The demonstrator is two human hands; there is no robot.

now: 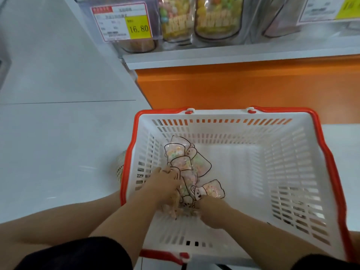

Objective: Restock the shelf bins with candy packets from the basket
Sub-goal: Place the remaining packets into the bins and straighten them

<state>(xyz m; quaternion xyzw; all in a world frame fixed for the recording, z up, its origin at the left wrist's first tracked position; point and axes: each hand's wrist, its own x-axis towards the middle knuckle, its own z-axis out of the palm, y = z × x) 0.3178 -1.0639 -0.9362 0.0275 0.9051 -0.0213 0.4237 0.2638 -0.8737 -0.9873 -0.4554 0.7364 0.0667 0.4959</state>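
A white plastic basket [292, 172] with a red rim stands on the floor below me. Several clear candy packets [187, 162] with black outlines and pastel sweets lie in a heap at its left side. Both my hands are down inside the basket on that heap. My left hand [165, 184] grips packets at the heap's left edge. My right hand [210, 211] has its fingers curled round the near end of a packet [211, 189]. Clear shelf bins [216, 20] holding yellow and multicoloured candy packets stand on the shelf above.
A price tag reading 16.80 [121, 22] hangs on the front of the left bin. Under the white shelf edge [233, 57] runs an orange base panel [243, 88]. White floor tiles [58, 133] stretch to the left of the basket.
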